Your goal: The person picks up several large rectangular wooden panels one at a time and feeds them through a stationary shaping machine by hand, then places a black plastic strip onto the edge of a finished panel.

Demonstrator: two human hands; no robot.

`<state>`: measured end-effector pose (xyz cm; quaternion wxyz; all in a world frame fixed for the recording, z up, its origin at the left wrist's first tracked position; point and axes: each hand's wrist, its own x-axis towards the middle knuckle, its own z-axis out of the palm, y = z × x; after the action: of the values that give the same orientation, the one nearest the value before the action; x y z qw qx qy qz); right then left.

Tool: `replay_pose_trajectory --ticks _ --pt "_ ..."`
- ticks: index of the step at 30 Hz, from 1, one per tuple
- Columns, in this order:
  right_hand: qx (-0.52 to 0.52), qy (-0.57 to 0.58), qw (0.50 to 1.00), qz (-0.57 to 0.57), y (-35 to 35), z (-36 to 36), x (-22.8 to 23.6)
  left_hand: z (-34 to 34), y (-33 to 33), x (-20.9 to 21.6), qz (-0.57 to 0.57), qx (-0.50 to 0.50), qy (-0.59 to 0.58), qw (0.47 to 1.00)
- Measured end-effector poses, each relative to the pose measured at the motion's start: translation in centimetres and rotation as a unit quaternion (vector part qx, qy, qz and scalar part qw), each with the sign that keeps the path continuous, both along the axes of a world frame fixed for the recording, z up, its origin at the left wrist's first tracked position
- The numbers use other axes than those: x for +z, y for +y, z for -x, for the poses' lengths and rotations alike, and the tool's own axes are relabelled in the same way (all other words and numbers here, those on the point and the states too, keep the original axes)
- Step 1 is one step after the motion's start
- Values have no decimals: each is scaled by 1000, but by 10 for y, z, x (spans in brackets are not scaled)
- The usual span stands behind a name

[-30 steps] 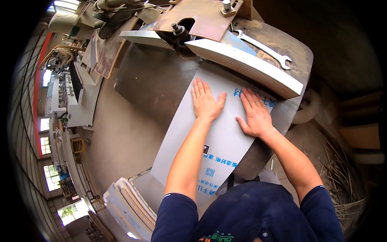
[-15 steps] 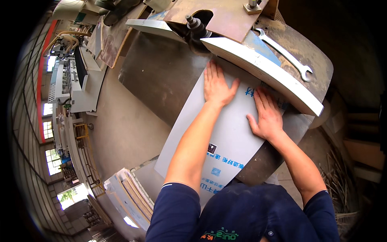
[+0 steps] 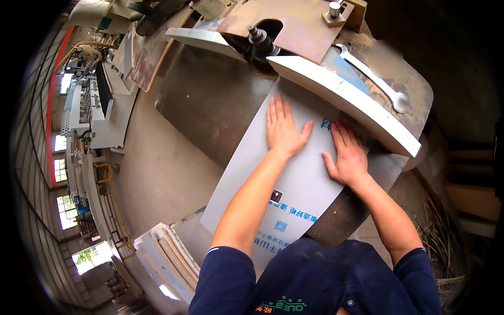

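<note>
A grey panel with blue print (image 3: 302,178) lies on the dark machine table (image 3: 210,94), its far edge at the white fence (image 3: 341,100). Flat on the panel's far part rests my left hand (image 3: 285,128), fingers stretched toward the fence and thumb out to the right. My right hand (image 3: 347,157) is also spread on the panel, close to its right edge, with the fingertips just short of the fence. Neither hand grips anything. Beyond the left fingertips a metal spindle (image 3: 261,42) stands in the gap between two white fence pieces.
An open-ended wrench (image 3: 370,76) lies behind the fence on the dusty machine top. Boards (image 3: 168,260) are stacked at the lower left. Wood strips (image 3: 438,241) lie heaped at the right. Another long machine (image 3: 89,100) stands at the far left.
My hands and the panel sit slightly farther from the fence and spindle than before. Both hands remain flat on the panel.
</note>
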<state>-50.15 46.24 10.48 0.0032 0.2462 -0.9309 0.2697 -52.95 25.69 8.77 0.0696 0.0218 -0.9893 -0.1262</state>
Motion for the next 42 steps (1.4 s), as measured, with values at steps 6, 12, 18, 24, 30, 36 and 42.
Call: replay_pose_trajectory --ticks 6,12,18,24,30,36,42 --pt "9 -3 1000 4 -10 0 1 -2 -12 -2 11 -3 -13 1000" --pt "20 4 1000 5 -27 18 1 16 -31 -1 18 -2 -15 1000" --pt "32 -27 999 -22 -56 33 -10 30 -61 -6 18 11 -45 999" --pt "53 26 998 -3 -100 47 -16 44 -100 3 -17 41 -78 996" --pt "43 46 998 5 -141 69 -16 71 -138 3 -1 41 -64 997" --pt "44 26 999 15 -187 92 -17 95 -191 -21 81 35 -62 994" --pt "43 62 997 17 -229 119 -16 122 -237 -17 53 39 -28 997"
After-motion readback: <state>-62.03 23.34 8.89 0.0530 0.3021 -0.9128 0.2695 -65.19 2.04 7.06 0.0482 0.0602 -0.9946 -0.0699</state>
